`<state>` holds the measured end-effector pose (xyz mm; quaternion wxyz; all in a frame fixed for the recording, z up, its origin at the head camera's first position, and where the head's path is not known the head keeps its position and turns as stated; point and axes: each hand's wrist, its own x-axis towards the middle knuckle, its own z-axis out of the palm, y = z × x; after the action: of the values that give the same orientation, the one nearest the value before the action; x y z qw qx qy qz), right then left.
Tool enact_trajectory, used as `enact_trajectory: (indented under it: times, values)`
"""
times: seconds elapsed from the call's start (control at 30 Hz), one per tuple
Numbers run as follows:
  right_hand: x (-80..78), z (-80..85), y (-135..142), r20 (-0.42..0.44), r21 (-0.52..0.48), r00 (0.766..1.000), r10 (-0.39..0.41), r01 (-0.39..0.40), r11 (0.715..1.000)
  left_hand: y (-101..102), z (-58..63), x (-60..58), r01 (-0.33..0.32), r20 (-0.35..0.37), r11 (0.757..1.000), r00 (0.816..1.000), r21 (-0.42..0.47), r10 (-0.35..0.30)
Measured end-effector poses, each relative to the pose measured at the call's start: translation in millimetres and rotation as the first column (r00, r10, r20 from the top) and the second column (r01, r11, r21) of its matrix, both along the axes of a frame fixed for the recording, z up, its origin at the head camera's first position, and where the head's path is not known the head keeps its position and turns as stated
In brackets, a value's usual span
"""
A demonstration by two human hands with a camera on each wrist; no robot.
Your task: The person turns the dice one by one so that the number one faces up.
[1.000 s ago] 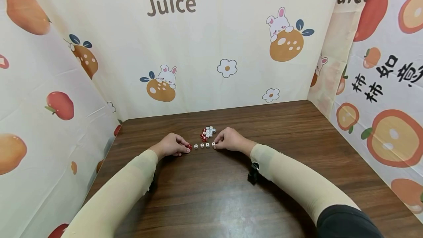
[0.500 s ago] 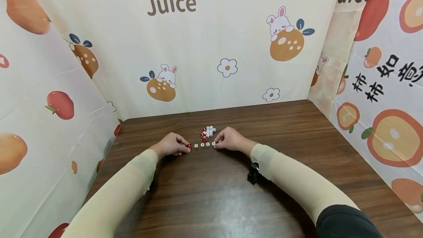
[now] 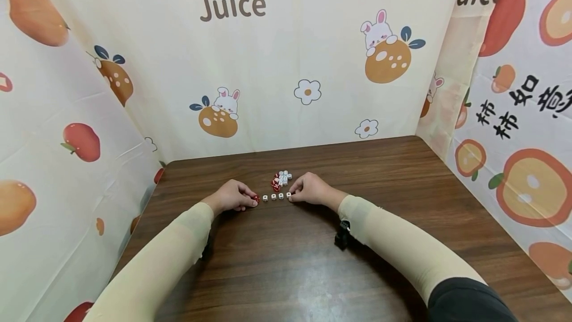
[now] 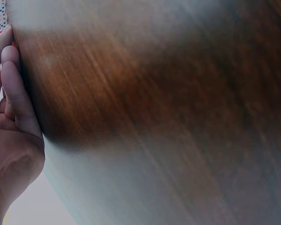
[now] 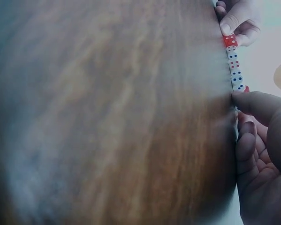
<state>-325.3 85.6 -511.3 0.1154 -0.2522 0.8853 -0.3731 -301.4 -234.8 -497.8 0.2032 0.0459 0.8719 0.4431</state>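
My left hand (image 3: 230, 196) pinches a red die (image 3: 256, 198) between thumb and fingers at the left end of a short row. In the right wrist view this red die (image 5: 230, 41) shows white pips. My right hand (image 3: 314, 189) pinches a white die (image 3: 289, 195) at the row's right end, mostly covered by the fingertips. Between the hands stand several white dice, the middle one (image 3: 274, 197) spaced slightly from its neighbours. Just behind the row lies a cluster of white dice (image 3: 285, 179) with several red dice (image 3: 276, 188) along its left side.
The dice are on a brown wood-grain table (image 3: 286, 252). Behind it hangs a cream curtain (image 3: 277, 53) with fruit and rabbit prints, and printed cloths close off both sides. A black device (image 3: 342, 235) is strapped under the right wrist.
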Motion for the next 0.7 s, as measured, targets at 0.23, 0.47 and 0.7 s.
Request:
enact_trajectory:
  times: [0.23,0.47,0.7]
  values:
    - [-5.4,5.8,4.0,0.069,-0.026,0.998,-0.007,0.009,1.0,0.0,0.6,1.7,0.002,-0.011,1.0,1.0,-0.002,-0.002]
    - [-15.1,8.6,0.5,0.08,-0.032,0.993,-0.088,0.091,0.995,0.0,1.6,1.9,0.003,-0.009,1.0,1.0,0.0,-0.003]
    - [-23.8,7.2,-11.8,0.059,0.039,0.985,-0.163,0.161,0.986,0.5,2.6,2.7,0.003,-0.007,1.0,1.0,-0.001,-0.003]
